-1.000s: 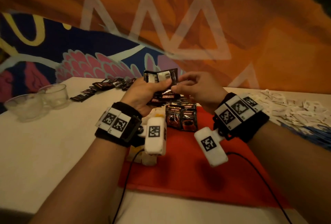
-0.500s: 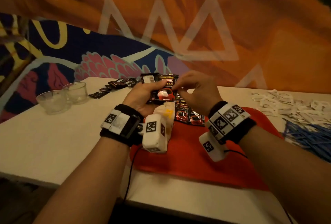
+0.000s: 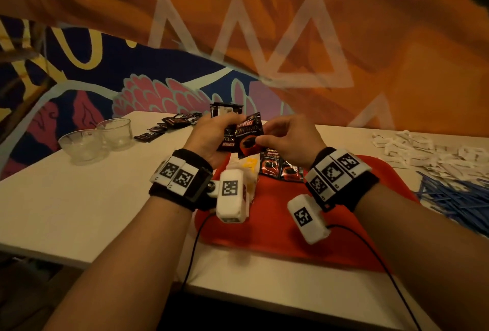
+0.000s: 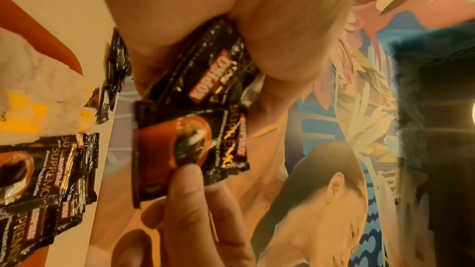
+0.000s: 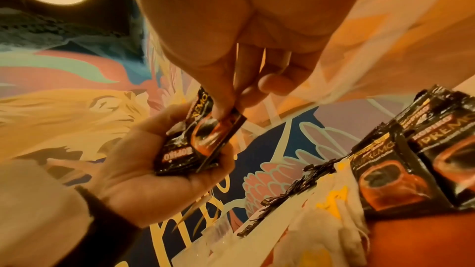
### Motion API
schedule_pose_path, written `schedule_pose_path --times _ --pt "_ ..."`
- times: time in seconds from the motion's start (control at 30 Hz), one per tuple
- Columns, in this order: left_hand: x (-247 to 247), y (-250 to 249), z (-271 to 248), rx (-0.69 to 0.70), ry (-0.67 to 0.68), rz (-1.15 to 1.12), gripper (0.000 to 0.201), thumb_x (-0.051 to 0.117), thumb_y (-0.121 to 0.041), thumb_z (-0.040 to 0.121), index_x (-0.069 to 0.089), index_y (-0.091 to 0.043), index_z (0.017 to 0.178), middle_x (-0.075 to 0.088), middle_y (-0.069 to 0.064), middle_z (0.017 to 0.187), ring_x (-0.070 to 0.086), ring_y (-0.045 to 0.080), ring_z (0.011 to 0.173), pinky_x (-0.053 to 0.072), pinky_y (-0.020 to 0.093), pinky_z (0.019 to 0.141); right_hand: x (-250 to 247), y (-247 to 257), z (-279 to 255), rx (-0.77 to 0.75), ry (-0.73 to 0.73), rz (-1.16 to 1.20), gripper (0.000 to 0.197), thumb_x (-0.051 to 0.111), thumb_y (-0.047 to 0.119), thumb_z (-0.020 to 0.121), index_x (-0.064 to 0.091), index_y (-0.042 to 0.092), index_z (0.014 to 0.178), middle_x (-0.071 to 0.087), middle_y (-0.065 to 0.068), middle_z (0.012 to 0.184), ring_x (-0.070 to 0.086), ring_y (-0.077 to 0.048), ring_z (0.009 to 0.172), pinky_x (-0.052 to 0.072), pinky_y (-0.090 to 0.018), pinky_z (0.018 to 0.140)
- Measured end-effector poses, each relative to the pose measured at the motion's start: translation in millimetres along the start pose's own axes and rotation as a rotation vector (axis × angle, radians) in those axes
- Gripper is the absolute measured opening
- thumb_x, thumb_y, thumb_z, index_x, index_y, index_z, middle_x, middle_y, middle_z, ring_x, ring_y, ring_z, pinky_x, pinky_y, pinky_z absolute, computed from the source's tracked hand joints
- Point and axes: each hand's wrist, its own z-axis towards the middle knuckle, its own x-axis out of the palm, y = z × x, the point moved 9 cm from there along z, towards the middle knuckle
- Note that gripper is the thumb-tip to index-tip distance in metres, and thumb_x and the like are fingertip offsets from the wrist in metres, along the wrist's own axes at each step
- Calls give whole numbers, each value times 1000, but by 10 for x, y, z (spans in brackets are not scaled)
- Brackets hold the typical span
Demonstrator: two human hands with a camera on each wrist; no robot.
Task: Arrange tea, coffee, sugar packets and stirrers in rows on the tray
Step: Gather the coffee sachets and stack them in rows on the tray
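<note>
Tabletop tray partly hidden behind both wrists.

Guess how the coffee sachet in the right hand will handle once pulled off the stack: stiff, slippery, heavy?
Probably light: the right hand lifts the coffee sachet by one corner with a fingertip pinch. Likely semi-floppy: it juts out flat, but its film looks crinkled. Possibly slippery: the wrapper is glossy, and the left hand grips the remaining stack firmly.

Head view looks down over both forearms; wrist views sit close, facing the shared coffee sachet.
</note>
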Motion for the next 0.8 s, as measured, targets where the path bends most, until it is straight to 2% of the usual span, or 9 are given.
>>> schedule_pose_path --times 0.1,0.2,0.27,0.33,0.4,0.47,0.6,0.7,0.8 --pt "-27 60 63 -40 -54 23 33 62 -3 89 56 5 120 65 26 109 70 37 93 60 45 73 -4 -58 17 14 10 -6 10 80 20 80 76 17 89 75 2 87 71 -13 85 56 -31 82" --pt "-75 109 142 -31 -96 -25 35 67 -8 90 58 0 123 71 21 110 73 35 93 60 45 69 -26 -217 57 73 -2 -3 7 81 23 79 75 21 83 73 3 83 68 -13 78 53 -30 73" --pt "-133 132 181 -41 -117 -52 24 67 -17 93 62 -5 113 73 12 98 73 24 82 59 36 62 -67 -389 86 146 -25 -46 10 83 26 78 73 22 80 72 4 79 66 -13 74 52 -30 70" --pt "-199 170 210 -85 -120 -90 13 61 -21 97 61 -10 103 66 3 80 64 14 65 53 29 59 -107 -593 82 249 -29 -97 12 83 25 78 73 18 81 71 2 73 66 -12 67 51 -28 65" --pt "-260 206 238 -129 -120 -125 13 58 -20 99 58 -10 107 62 1 74 60 13 62 51 27 61 -113 -800 35 372 4 -125 12 80 18 81 70 16 75 71 -2 68 63 -9 57 48 -22 54" --pt "-298 223 252 -150 -116 -130 15 57 -20 99 56 -11 111 62 0 75 59 12 64 50 28 63 -79 -933 -17 457 67 -178 16 77 16 84 69 16 70 70 -2 66 62 -9 54 46 -20 51" --pt "-305 226 237 -171 -100 -146 9 54 -19 99 59 -13 104 62 0 76 59 13 66 50 28 67 5 -1074 -41 562 118 -175 14 76 15 84 69 12 74 73 -6 74 64 -15 67 58 -33 76" --pt "-301 225 221 -177 -98 -144 7 54 -18 99 59 -14 100 62 0 76 59 13 66 49 28 67 76 -1066 1 575 158 -185 12 77 17 84 69 11 77 74 -6 78 69 -16 72 59 -31 79" --pt "-301 222 207 -182 -88 -138 7 54 -18 99 59 -13 101 62 1 76 58 13 66 49 28 67 94 -1034 10 607 163 -237 15 76 20 85 72 8 94 77 -7 87 71 -17 81 59 -35 86"
